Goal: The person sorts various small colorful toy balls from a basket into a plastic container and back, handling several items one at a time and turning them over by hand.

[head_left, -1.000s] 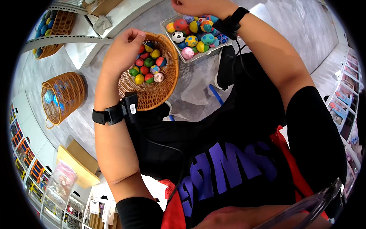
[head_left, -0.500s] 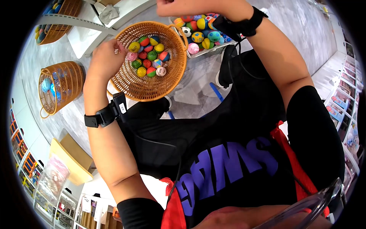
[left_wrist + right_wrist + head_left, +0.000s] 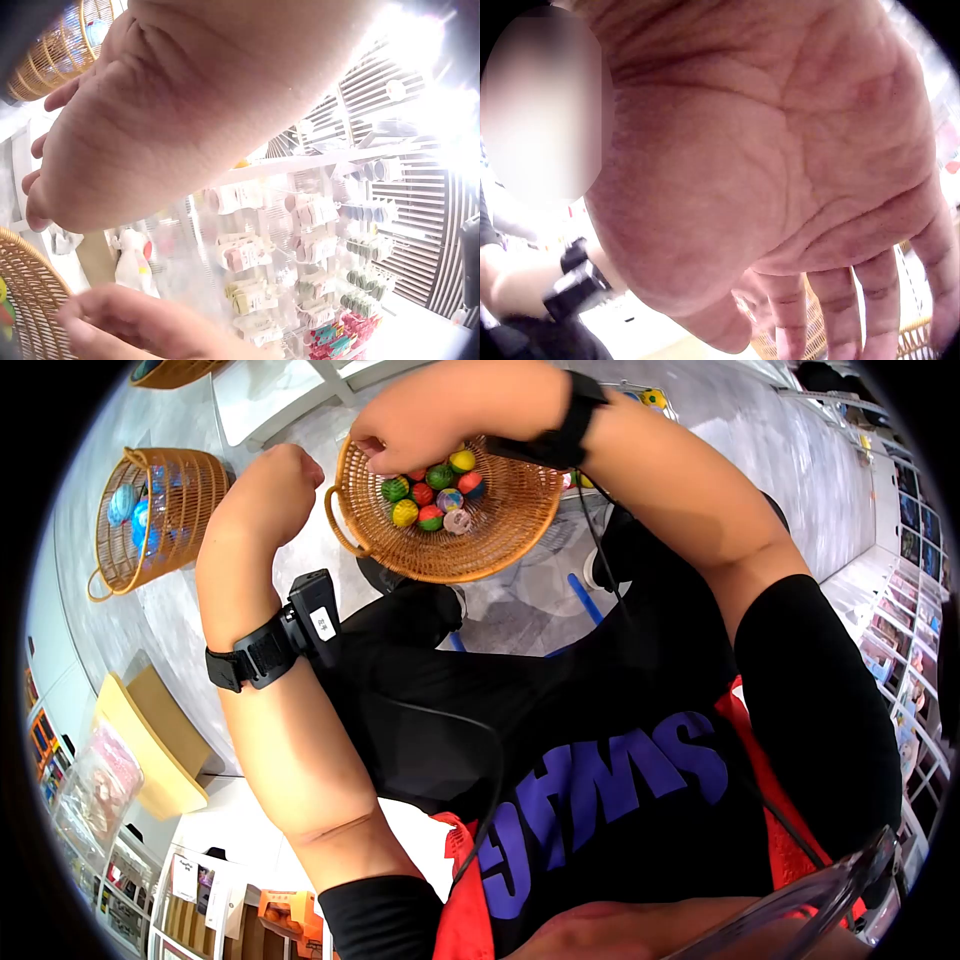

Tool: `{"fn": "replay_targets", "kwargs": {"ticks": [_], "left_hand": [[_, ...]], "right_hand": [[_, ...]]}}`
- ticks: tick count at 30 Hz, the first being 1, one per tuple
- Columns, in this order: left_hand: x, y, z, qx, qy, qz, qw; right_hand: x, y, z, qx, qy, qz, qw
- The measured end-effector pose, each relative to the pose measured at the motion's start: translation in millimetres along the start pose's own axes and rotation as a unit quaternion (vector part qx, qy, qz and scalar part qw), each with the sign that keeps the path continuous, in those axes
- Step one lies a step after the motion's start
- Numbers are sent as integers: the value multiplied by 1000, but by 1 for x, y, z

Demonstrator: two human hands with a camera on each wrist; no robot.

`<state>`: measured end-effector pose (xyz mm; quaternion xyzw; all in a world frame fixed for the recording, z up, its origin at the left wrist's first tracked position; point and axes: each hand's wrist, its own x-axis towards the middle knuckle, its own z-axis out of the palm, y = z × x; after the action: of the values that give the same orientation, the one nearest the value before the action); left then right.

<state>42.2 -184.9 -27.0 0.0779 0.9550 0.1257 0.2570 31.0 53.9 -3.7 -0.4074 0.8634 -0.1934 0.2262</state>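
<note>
A round wicker basket [image 3: 515,510] with several small colourful balls [image 3: 430,517] in its bottom stands in front of the person's feet. My right hand [image 3: 425,415] hovers over the basket's far left part and overlaps its rim in the head view. In the right wrist view its fingers [image 3: 832,304] extend loosely from the palm, with no ball against them. Left of the basket, my left hand [image 3: 268,495] is raised with its fingers bent loosely. No held thing shows at the left fingers [image 3: 37,180] in the left wrist view.
Another wicker basket [image 3: 185,510] with blue balls stands on the floor to the left. Partly behind my right forearm is a container [image 3: 625,392] of balls. White shelving [image 3: 270,405] stands at the far left, and a yellowish board [image 3: 150,750] lies nearer.
My right hand has swung left and down over the basket. The left hand has come away from the balls to beside the rim. The basket appears farther right and higher in the head view.
</note>
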Motion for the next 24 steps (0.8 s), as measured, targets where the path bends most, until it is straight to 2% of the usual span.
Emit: {"fn": "replay_targets", "kwargs": {"ticks": [1,2,3,4,5,6,7,10,11,12,13,15,17,18,19,21,22,23,24], "left_hand": [[-1,-6,3,-1,-9,7,1000],[-2,-9,3,6,-18,-3,1000],[-6,-9,2,3,-21,-8,1000],[-8,-8,1,-11,-36,-18,999],[-8,-11,1,-24,-51,-27,998],[-5,-24,9,-31,-29,-8,999],[-9,-27,8,-33,-31,-12,999],[-20,-33,9,-36,2,-17,999],[-21,-36,10,-43,27,-18,999],[-22,-37,12,-50,51,-19,997],[-23,-36,8,-48,49,-21,997],[-21,-32,3,-11,-7,-50,999],[-17,-36,6,4,5,-29,1000],[-15,-38,9,20,17,-8,1000],[-12,-37,11,17,16,-9,1000],[-3,-35,13,32,33,13,999],[0,-36,13,32,33,10,999],[2,-37,14,37,41,13,998],[4,-37,17,40,47,16,998]], "right_hand": [[15,4,9,-23,1,-4,1000],[42,5,16,-2,-124,83,989],[70,9,26,21,-247,169,954],[90,32,55,21,-250,166,954],[109,66,99,-50,-189,176,965],[123,87,128,-119,-128,183,968],[130,90,136,-117,-131,179,968],[144,97,154,-166,-292,224,915],[147,108,171,-165,-294,222,915],[149,124,202,-182,-249,249,918],[150,122,211,-198,-201,274,919],[145,125,227,-202,-188,287,917],[137,120,235,-215,-159,312,912],[139,135,251,-240,-145,277,919],[140,154,267,-241,-148,276,918],[139,184,286,-150,-119,250,949],[129,160,272,-161,-115,294,935],[128,165,274,-161,-116,292,936],[126,172,277,-163,-166,277,932]]}}
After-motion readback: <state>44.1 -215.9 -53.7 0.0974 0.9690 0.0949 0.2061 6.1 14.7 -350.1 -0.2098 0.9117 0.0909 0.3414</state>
